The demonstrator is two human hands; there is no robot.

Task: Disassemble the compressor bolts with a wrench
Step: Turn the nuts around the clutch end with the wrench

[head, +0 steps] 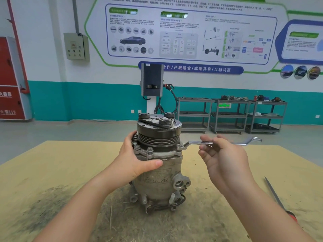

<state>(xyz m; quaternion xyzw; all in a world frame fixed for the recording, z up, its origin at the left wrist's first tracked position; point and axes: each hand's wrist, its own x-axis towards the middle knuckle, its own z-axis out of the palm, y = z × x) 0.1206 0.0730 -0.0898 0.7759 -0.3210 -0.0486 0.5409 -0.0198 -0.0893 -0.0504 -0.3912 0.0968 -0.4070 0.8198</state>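
A grey metal compressor (160,173) stands upright on the wooden table (52,172), its pulley and clutch plate on top. Several bolts (150,149) ring its flange below the pulley. My left hand (138,158) wraps the compressor's left side, thumb across the front of the body. A silver ring wrench (194,143) lies level, its ring end seated on a bolt at the flange's right side. My right hand (222,154) holds the wrench's shaft near its middle with the fingertips; the far end sticks out to the right.
A file with a red handle (277,198) lies at the table's right edge. Dark grime stains the board at front left. Beyond the table are a charging post (152,81), grey shelf carts (230,114) and a red cabinet (10,79) by the wall.
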